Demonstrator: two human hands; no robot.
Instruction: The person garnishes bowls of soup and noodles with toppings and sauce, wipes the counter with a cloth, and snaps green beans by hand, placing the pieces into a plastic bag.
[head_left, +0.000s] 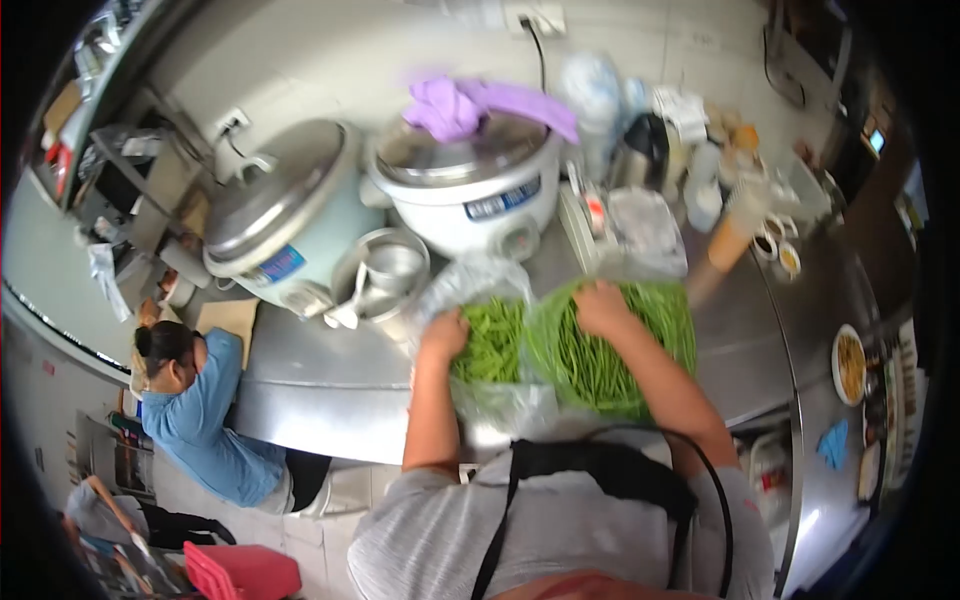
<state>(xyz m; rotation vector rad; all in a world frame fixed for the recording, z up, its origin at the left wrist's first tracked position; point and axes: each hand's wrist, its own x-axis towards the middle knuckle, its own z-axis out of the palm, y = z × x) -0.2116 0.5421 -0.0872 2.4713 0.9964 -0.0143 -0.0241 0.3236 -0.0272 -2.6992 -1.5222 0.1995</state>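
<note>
Touching cut greens (pixel 492 342) and long beans (pixel 625 360), hands (pixel 446 335) (pixel 603 308) curled — grip unclear — blue label (pixel 503 198) on white cooker (pixel 440 190), illegible

The left arm (pixel 431 410) reached almost straight forward, bare below the sleeve, the left grip (pixel 447 335) curled and lowered at its end. The right arm (pixel 672 380) slanted forward and inward, the right grip (pixel 603 307) angled downward, its back uppermost. Fingertips were hidden, so how firmly either closed was hard to tell.
</note>
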